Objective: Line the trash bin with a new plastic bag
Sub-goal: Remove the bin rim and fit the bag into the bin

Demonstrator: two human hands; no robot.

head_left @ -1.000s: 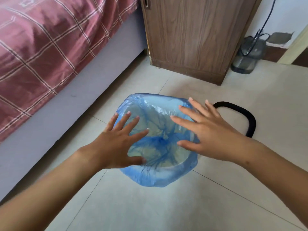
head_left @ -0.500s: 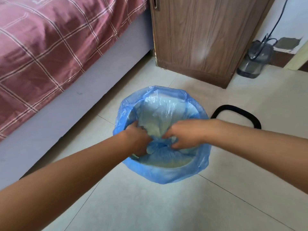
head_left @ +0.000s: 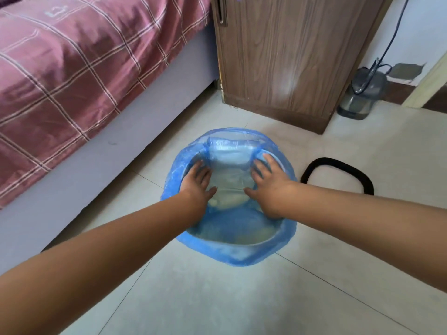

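head view looks down on the trash bin (head_left: 242, 240) standing on the floor (head_left: 217, 298) just off the bed (head_left: 72, 68), with the cupboard (head_left: 290, 56) beyond it. the blue plastic bag (head_left: 232, 256) is already folded over the bin's rim all round and hangs inside the bin. both hands are down inside the bin: the left hand (head_left: 197, 187) against the wall nearer the bed, the right hand (head_left: 271, 187) against the opposite wall, each equally near its side. each grip is spread flat, fingers apart, pressing the bag outward and pinching nothing. the bag's loose bottom lies below and between the palms, so the coming move likely pushes straight down and outward. nothing but the bag shows in the bin; its bottom is hidden by film. a black loop (head_left: 338, 175) lies on the floor on the bin's far side from the bed
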